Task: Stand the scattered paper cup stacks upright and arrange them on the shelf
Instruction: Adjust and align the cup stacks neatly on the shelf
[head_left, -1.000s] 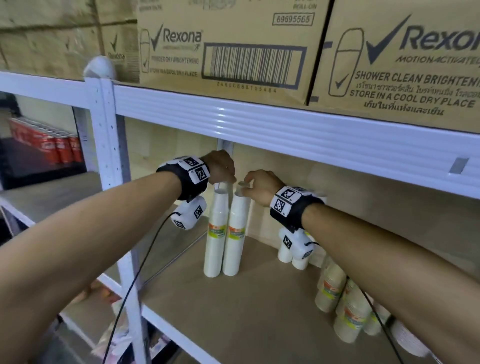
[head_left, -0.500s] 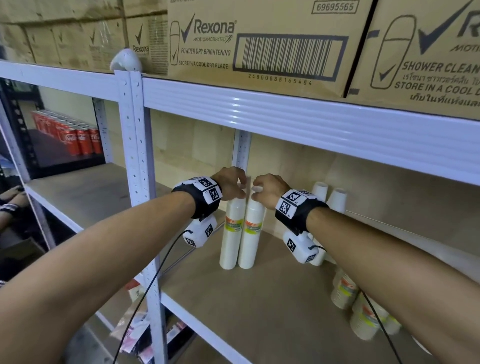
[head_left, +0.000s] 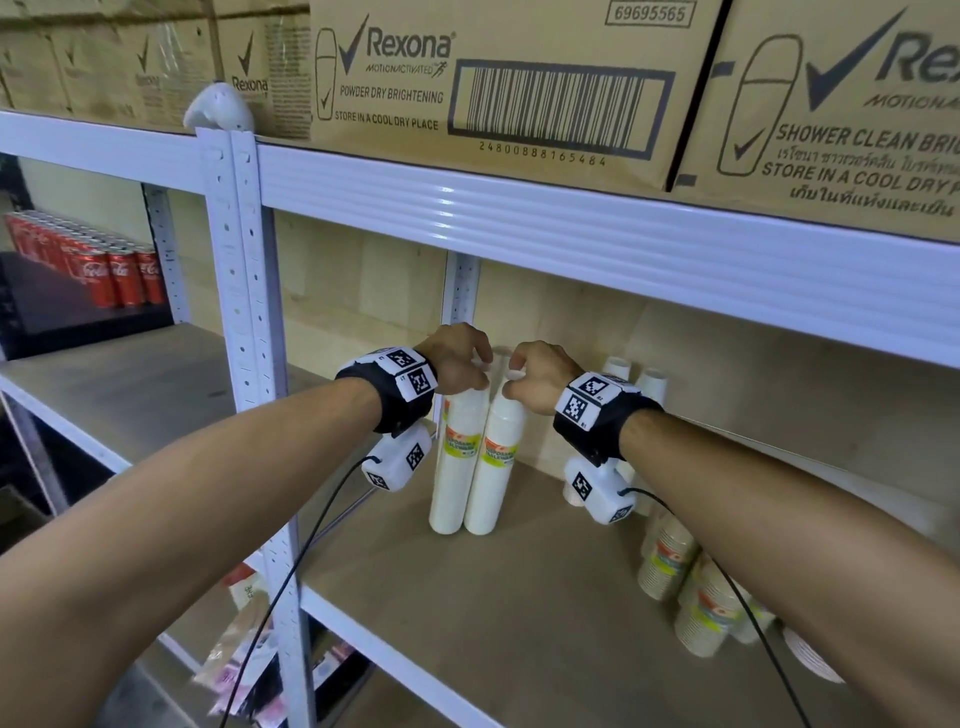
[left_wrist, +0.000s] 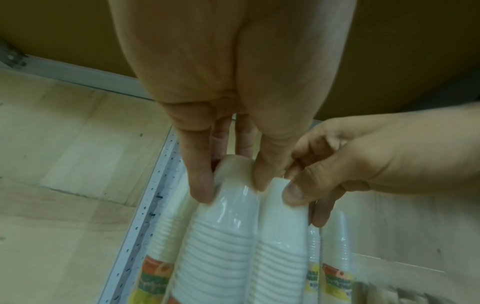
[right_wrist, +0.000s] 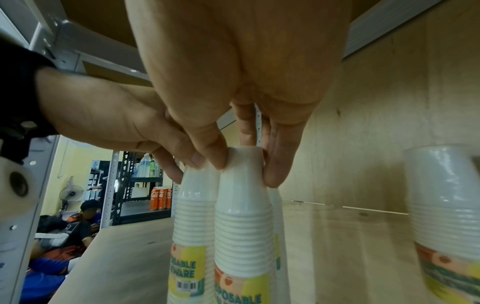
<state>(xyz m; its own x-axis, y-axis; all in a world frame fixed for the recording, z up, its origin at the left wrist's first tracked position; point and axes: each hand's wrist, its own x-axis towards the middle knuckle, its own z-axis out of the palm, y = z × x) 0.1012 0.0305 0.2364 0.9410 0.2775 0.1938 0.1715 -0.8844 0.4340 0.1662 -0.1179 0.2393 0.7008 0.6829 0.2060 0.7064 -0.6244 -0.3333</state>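
Two tall white paper cup stacks stand upright side by side on the wooden shelf (head_left: 519, 623), near the rear post. My left hand (head_left: 475, 371) pinches the top of the left stack (head_left: 451, 467) from above, its fingertips (left_wrist: 201, 193) on the top cup (left_wrist: 231, 205). My right hand (head_left: 511, 375) grips the top of the right stack (head_left: 493, 467); thumb and fingers (right_wrist: 275, 174) wrap the top cup (right_wrist: 244, 185). Other upright stacks (head_left: 652, 384) stand behind my right wrist. Several beige-wrapped stacks (head_left: 709, 613) lie tipped at the right.
The upper shelf beam (head_left: 571, 223) runs low over my hands, carrying Rexona cartons (head_left: 493, 78). A white upright post (head_left: 244, 312) stands at the left. Red cans (head_left: 104, 270) sit on a neighbouring shelf. People sit in the background (right_wrist: 78, 222).
Both hands stay on the tops of the two upright stacks. Only the head view has shifted, showing more of the shelving to the left.
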